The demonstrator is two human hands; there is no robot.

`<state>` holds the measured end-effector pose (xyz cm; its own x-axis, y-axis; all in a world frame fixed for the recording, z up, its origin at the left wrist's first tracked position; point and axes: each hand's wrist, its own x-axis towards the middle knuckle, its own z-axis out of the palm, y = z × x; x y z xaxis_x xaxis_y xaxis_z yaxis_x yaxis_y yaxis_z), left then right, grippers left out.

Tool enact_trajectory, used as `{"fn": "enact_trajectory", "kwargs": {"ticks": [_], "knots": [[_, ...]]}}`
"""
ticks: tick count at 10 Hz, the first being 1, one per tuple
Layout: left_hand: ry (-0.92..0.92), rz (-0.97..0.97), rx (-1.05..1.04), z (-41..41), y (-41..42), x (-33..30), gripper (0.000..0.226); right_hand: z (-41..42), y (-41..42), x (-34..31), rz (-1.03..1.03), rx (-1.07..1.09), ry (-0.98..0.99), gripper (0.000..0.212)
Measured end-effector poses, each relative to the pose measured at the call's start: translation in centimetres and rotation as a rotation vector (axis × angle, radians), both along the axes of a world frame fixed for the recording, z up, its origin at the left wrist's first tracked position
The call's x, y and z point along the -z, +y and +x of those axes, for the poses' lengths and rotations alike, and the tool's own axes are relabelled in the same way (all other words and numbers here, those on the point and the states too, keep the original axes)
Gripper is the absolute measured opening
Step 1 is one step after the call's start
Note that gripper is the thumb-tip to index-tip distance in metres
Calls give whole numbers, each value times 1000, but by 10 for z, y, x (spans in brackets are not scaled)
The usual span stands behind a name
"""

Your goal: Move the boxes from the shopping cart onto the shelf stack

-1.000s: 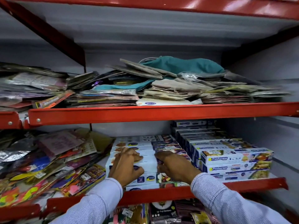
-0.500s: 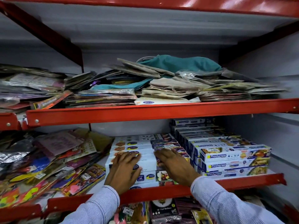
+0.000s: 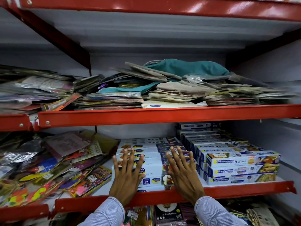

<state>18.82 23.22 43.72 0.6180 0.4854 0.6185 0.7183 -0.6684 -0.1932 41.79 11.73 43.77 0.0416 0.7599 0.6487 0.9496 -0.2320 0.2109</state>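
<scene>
Hands, left (image 3: 126, 176) and right (image 3: 182, 174), lie flat and splayed, gripping nothing, atop the stack of white rectangular cardboard boxes (image 3: 147, 160) left of the blue Freshwrapp cartons (image 3: 241, 170). Light, stiff; best held by the long sides.

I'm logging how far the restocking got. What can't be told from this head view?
- Shopping cart: outside the frame, so boxes left can't be counted.
- White box stack: the left hand and right hand cover its front, hiding the labels.
- Freshwrapp stack: rear rows hidden under the upper shelf rail.
- Upper-shelf packets: blurred at the right edge.
</scene>
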Motion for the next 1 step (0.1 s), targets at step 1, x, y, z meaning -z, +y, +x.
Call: {"fn": "enact_trajectory", "kwargs": {"ticks": [1], "knots": [[12, 12, -22, 0, -9, -9, 73, -6, -5, -6, 9, -12, 16, 64]]}}
